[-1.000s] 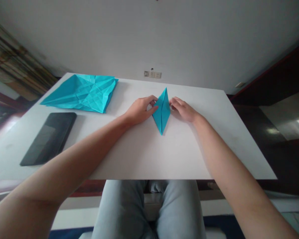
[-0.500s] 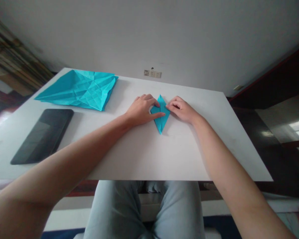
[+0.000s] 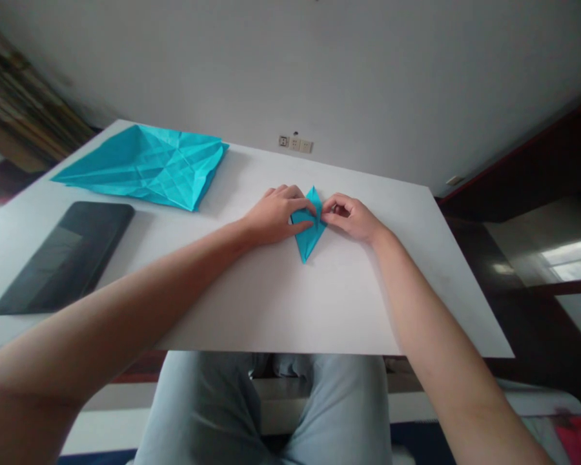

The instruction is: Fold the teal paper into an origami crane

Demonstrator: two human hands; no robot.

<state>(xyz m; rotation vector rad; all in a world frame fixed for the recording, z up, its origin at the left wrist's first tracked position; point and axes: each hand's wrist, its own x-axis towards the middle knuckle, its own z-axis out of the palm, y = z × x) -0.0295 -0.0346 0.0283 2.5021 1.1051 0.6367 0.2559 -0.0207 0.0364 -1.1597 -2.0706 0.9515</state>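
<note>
A small diamond of folded blue paper [image 3: 306, 244] lies on the white table in front of me, its lower tip pointing towards me. My left hand [image 3: 278, 214] holds it down from the left, with thumb and index finger over its middle. From the right, the thumb and fingertips of my right hand [image 3: 352, 217] pinch the paper's right edge, which looks raised towards the centre line. Fingers cover part of the paper's middle, so the fold there is partly hidden.
A larger creased sheet of blue paper [image 3: 150, 161] lies at the table's back left. Nearer me, a black tablet-like device [image 3: 65, 255] rests left of my forearm. The white table [image 3: 281, 310] ends just before my knees. Wall sockets [image 3: 295, 143] are behind it.
The right side of the folded paper has been lifted inwards by my right hand, which moved slightly left. The paper's lower tip has swung a little left. The whole view has shifted slightly.
</note>
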